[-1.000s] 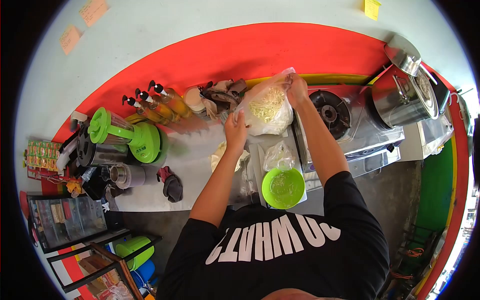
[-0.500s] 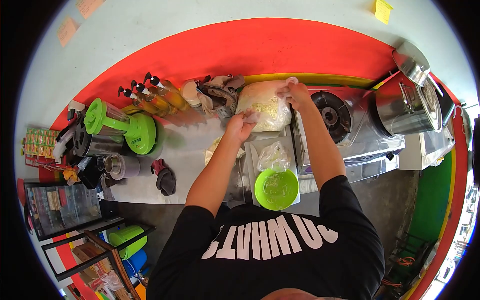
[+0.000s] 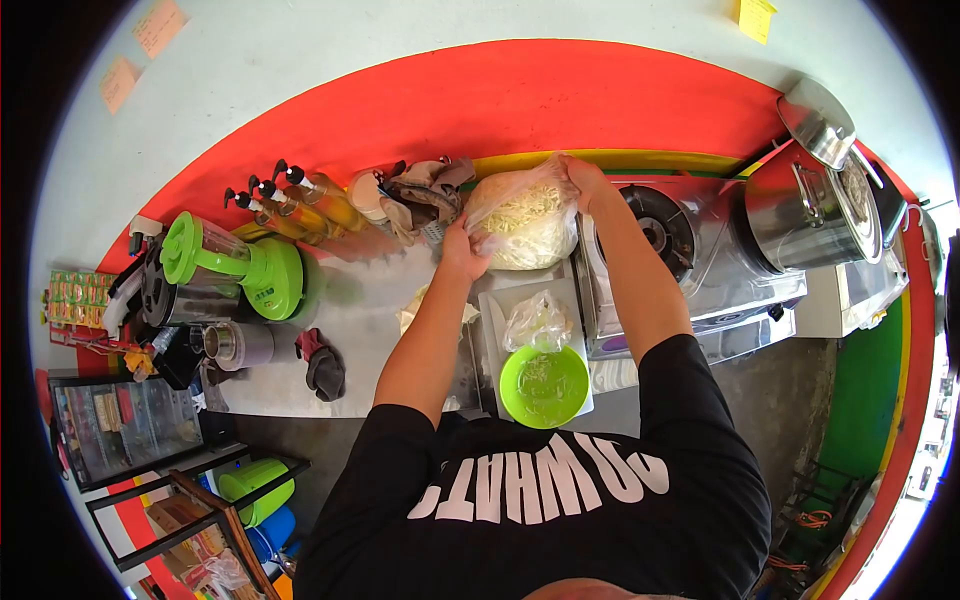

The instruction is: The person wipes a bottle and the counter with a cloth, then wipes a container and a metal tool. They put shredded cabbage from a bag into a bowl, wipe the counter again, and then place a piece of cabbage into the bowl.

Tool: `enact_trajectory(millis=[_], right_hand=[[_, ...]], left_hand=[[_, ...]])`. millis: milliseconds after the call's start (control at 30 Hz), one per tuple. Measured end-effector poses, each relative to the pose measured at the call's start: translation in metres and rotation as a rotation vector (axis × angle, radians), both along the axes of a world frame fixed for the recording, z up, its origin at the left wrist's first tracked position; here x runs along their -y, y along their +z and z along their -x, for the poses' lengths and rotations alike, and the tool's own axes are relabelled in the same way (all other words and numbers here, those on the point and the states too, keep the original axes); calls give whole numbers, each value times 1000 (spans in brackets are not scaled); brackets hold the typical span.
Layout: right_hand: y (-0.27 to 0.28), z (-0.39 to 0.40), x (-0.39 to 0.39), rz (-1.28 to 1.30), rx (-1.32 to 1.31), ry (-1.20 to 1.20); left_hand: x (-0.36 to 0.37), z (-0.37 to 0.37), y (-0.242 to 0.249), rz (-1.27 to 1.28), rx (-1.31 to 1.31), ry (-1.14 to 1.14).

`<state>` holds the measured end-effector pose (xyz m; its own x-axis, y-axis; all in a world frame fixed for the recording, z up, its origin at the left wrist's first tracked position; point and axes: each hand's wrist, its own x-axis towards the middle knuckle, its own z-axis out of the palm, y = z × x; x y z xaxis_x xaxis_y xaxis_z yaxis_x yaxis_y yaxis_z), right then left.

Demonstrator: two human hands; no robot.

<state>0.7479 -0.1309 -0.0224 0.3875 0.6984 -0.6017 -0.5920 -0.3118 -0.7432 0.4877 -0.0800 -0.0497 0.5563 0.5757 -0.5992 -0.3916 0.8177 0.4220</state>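
A large clear plastic bag [image 3: 528, 222] full of pale shredded pieces stands at the back of the counter, its mouth spread. My left hand [image 3: 463, 252] grips the bag's left edge with closed fingers. At the upper right, my right hand [image 3: 583, 180] is closed on the opposite edge. Nearer to me, a green bowl [image 3: 545, 388] with a few pale scraps inside rests on a white board [image 3: 490, 325]. A smaller clear bag [image 3: 540, 322] touches the bowl's far rim.
A gas burner [image 3: 650, 232] and a large steel pot [image 3: 800, 210] are on the right. Pump bottles [image 3: 325, 205], a cloth bundle [image 3: 425, 190], a green blender [image 3: 270, 278] and a dark cloth [image 3: 325, 372] are on the left. A shelf frame [image 3: 190, 480] stands lower left.
The bag's mouth is spread wider, and more of the shreds show. My left hand has moved slightly left and down, my right hand slightly left. The whole view has shifted a little.
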Motion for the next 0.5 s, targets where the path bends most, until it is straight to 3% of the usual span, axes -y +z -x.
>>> enact_trajectory(millis=[100,167,200,267,300,367,400,433,467,500], right_hand=[[17,-3,11,103,157,-111],[24,-6,29,208,571,114],[18,-2,34,210,574,119],[-2,12,48,363,1155,120],[13,25,59,360,1162,128],[67,58,81,281,840,283],[42,48,82,281,843,291],[-6,28,85,72,868,267],[-5,30,87,-138,887,240],[-1,28,92,-141,889,242]], left_hand=[[-5,4,-9,45,83,-9],[-7,8,-19,-28,-132,-74],[0,8,-3,-25,-130,-70],[24,9,45,-96,-411,-95],[32,10,42,-92,-407,-86],[44,16,26,-263,-326,-144],[43,19,16,-259,-326,-138],[39,24,7,-264,-285,-147],[37,27,3,-270,-243,-157],[37,29,-1,-272,-241,-153]])
